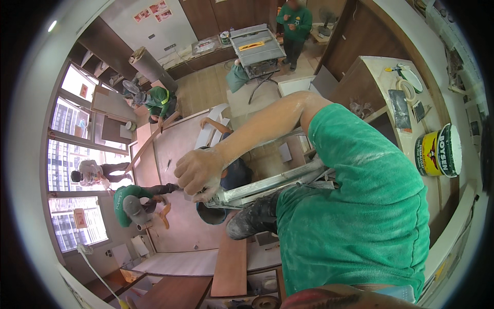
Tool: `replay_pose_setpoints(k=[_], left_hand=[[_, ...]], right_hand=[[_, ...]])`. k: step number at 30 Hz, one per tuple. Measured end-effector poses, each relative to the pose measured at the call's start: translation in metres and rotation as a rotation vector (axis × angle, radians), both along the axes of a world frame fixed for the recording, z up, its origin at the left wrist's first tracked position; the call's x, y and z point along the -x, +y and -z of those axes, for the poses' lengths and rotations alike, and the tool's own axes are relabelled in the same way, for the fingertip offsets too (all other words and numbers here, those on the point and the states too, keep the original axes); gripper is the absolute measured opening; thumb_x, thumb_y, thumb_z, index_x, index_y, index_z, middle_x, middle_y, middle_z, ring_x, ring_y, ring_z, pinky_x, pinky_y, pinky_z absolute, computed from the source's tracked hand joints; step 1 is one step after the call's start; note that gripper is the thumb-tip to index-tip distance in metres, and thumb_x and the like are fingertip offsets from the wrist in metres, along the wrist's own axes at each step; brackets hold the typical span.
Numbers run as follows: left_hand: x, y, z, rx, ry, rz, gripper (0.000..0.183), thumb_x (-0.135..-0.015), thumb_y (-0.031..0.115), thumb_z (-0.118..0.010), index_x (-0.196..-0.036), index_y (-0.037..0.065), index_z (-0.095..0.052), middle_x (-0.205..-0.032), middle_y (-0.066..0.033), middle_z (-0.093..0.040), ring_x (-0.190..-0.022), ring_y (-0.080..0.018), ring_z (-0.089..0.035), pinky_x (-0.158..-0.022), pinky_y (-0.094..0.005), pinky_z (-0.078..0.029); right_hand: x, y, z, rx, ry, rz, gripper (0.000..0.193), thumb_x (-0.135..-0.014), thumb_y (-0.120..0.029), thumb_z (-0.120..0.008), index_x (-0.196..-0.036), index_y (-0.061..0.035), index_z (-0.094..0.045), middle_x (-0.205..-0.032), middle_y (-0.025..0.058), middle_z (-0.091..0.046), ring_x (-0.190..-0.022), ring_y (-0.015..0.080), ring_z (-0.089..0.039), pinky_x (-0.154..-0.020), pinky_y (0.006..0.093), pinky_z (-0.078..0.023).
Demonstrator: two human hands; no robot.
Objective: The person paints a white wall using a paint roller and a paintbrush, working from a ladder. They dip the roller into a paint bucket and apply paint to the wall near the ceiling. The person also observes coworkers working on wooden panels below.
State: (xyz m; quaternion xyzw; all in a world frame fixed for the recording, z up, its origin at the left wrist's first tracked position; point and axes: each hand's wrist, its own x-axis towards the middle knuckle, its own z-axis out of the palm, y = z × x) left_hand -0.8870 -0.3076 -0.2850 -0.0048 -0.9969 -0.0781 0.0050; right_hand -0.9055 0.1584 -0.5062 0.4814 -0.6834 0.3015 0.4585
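My right hand (pixel 198 171), dusted white, is closed in a fist at the end of my outstretched bare forearm. Its fingers curl downward; whatever they grip, if anything, is hidden. Just below the fist is the end of a metal ladder (pixel 272 184), running right toward my body. A dark round bucket (pixel 211 214) sits beneath that end; I cannot tell what supports it. Beside it extends my dusty dark trouser leg (pixel 253 217). My left hand is out of view. Partly behind my forearm, a co-worker in dark clothes (pixel 237 172) reaches toward white strips (pixel 210 135).
Other workers crouch at left, one (pixel 160 100) by a long wooden plank (pixel 144 147). Another person (pixel 296 23) stands beyond a table saw (pixel 257 49). A yellow-black paint pail (pixel 429 153), tape rolls (pixel 405 90) and flat blades (pixel 399 109) lie on the cabinet top at right.
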Motion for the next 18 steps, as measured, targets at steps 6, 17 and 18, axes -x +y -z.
replay_pose_setpoints(k=[6,17,18], left_hand=[[-0.006,0.004,-0.004,0.126,0.031,0.086,0.054,-0.099,0.045,-0.061,-0.124,-0.003,-0.065,-0.1,-0.0296,-0.068,-0.086,-0.0423,-0.063,-0.078,-0.0492,-0.048],[0.004,-0.034,0.007,0.178,0.131,0.11,0.046,-0.098,0.043,-0.063,-0.101,-0.003,-0.064,-0.085,-0.0207,-0.06,-0.076,-0.0349,-0.058,-0.07,-0.0443,-0.045],[0.018,-0.072,0.019,0.18,0.169,0.133,0.044,-0.099,0.041,-0.063,-0.091,-0.003,-0.059,-0.076,-0.0133,-0.053,-0.069,-0.0271,-0.052,-0.064,-0.0396,-0.041]], right_hand=[[0.0,-0.004,0.002,0.038,0.039,0.039,0.036,-0.083,-0.027,-0.067,-0.058,-0.0139,-0.044,-0.062,0.0006,-0.044,-0.058,0.0232,-0.051,-0.048,0.0369,-0.039],[-0.003,0.0,0.002,-0.021,-0.018,0.027,0.039,-0.082,-0.029,-0.067,-0.057,-0.0132,-0.043,-0.06,0.0029,-0.042,-0.055,0.025,-0.048,-0.048,0.0393,-0.034],[-0.003,-0.001,0.002,-0.016,-0.02,0.02,0.037,-0.081,-0.028,-0.067,-0.058,-0.0129,-0.044,-0.061,0.0032,-0.042,-0.055,0.0253,-0.047,-0.049,0.0397,-0.034]])
